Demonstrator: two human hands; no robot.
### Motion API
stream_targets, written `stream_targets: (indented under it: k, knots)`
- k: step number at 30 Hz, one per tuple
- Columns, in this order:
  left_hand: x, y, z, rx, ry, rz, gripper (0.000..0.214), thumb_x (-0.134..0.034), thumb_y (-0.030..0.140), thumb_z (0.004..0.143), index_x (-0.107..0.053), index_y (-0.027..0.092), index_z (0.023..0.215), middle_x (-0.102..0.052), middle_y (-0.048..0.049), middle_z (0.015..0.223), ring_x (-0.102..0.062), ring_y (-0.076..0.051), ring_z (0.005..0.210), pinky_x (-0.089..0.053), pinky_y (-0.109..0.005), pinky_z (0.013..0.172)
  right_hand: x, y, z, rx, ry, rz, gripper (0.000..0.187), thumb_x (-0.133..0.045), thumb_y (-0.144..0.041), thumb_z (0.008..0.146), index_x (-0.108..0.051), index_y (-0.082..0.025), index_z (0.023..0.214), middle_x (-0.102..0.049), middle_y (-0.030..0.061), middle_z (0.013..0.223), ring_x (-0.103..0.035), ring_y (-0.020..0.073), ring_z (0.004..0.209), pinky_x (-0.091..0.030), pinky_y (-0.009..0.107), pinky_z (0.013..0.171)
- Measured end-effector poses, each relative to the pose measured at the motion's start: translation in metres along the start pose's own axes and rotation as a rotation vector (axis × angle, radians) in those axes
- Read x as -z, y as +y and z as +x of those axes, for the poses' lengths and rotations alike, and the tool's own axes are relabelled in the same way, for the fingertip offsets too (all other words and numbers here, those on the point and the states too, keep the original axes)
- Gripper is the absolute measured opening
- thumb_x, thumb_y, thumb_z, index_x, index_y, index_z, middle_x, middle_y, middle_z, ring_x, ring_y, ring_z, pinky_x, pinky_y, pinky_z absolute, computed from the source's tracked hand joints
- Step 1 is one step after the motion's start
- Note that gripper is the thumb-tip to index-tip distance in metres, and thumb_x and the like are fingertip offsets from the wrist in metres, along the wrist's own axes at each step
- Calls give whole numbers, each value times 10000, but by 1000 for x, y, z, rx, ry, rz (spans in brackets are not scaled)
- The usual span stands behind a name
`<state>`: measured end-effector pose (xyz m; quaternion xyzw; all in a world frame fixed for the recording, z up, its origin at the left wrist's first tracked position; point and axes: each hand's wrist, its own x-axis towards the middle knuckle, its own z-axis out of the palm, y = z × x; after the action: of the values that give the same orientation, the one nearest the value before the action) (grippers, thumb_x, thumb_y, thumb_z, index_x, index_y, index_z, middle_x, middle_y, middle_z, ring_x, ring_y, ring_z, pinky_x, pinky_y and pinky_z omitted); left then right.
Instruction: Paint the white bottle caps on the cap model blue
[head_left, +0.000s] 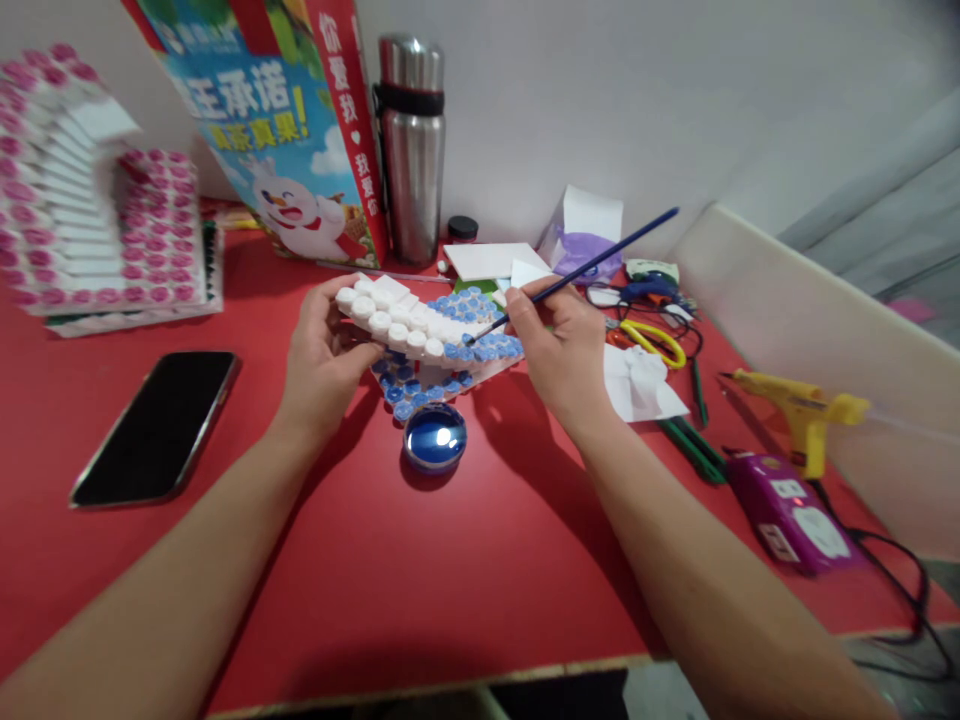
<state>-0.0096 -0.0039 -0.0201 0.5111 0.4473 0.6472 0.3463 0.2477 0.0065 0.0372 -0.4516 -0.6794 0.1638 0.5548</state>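
Observation:
My left hand (324, 350) grips the left end of a white craft model (397, 325) covered in small round rolls, part of them coloured blue. A thin dark-blue paintbrush (600, 258) is pinched in my right hand (559, 340). Its tip touches the rolls near the line where blue meets white. Blue rolls also cover the lower base of the model, close to the red table. Just in front of it sits a small round container (435, 438) with a shiny blue inside.
A black phone (157, 428) lies at left, below a pink-and-white model (97, 200). Behind stand a printed box (277, 130) and a steel flask (415, 150). At right are yellow scissors (656, 340), a yellow glue gun (802, 400), a purple power box (791, 512) and cables.

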Motion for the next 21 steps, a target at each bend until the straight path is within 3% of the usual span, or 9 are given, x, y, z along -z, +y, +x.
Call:
stream_targets:
  k: [8, 21]
  knots:
    - [0, -3, 3, -12, -4, -38, 728, -882, 187, 633, -724, 268, 1339, -793, -37, 1236, -732, -197, 959, -605, -291, 777, -1, -1, -1, -8, -26, 15, 272, -705, -428, 1086, -688, -244, 887, -692, -18, 785, -663, 163, 728, -475, 344, 720]
    - [-3, 4, 2, 9, -5, -9, 725, -884, 190, 646, -701, 262, 1344, -783, -55, 1270, -727, -214, 994, -603, -307, 812, 0, -4, -1, -23, -32, -12, 300, -693, -460, 1096, -679, -249, 882, -710, -3, 805, -662, 175, 745, -493, 357, 740]
